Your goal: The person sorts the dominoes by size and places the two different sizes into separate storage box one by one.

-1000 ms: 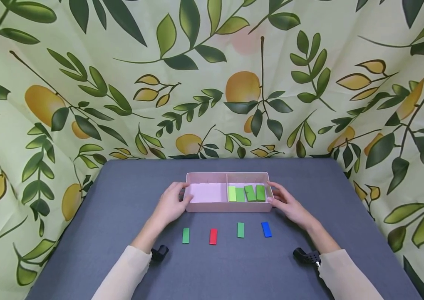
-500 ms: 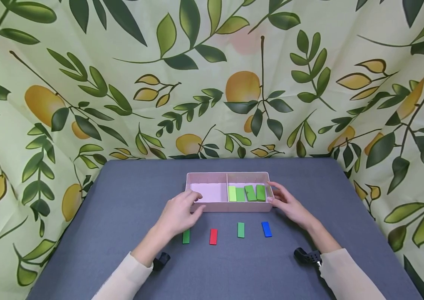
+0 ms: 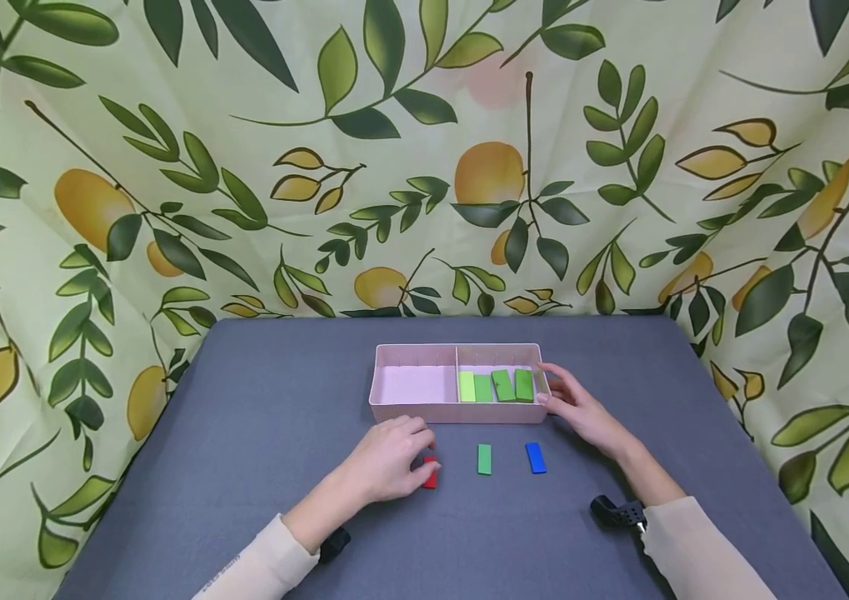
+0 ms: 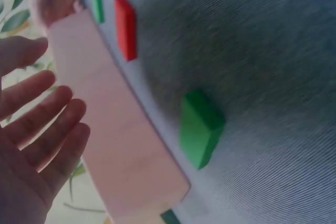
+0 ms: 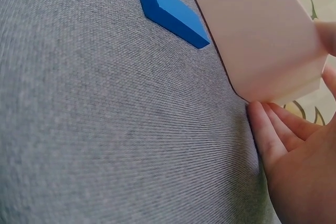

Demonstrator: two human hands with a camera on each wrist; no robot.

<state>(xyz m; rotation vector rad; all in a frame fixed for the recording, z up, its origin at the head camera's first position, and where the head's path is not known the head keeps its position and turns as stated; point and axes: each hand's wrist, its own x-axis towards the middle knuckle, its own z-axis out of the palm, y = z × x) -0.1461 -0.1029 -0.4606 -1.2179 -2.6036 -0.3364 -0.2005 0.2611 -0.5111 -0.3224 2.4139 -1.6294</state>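
Nearest, in front of the pink two-compartment box (image 3: 461,413), come two cream sleeves (image 3: 705,550); small dark lettering runs along the left one, too small to read. A black wrist strap (image 3: 334,546) sits under the left cuff, another (image 3: 616,512) under the right.

The left hand (image 3: 390,462) hovers before the box's front wall, its fingers loosely extended and holding nothing. In the head view its fingertips partly cover a red block (image 3: 430,478); the left wrist view shows that block whole, apart from the fingers. That view also shows a green block (image 4: 201,129) in front of the box's left part, hidden from the head camera behind the hand. Right of the red block, also in front of the box, lie a second green block (image 3: 484,459) and a slightly turned blue block (image 3: 536,457), with room between neighbours and a strip of cloth between them and the box.

The right hand (image 3: 581,412) grips the box's right end, thumb and fingers bent about it; the right wrist view shows fingertips at its lower corner. Right of the box's divider (image 3: 457,375), a lime block (image 3: 466,387) and three green blocks (image 3: 502,387) stand in a row.

Behind the box, blue-grey tablecloth (image 3: 604,350) reaches the table's far edge; fine ribbing shows in the wrist views. Beyond hangs a leaf-and-fruit curtain (image 3: 409,192).
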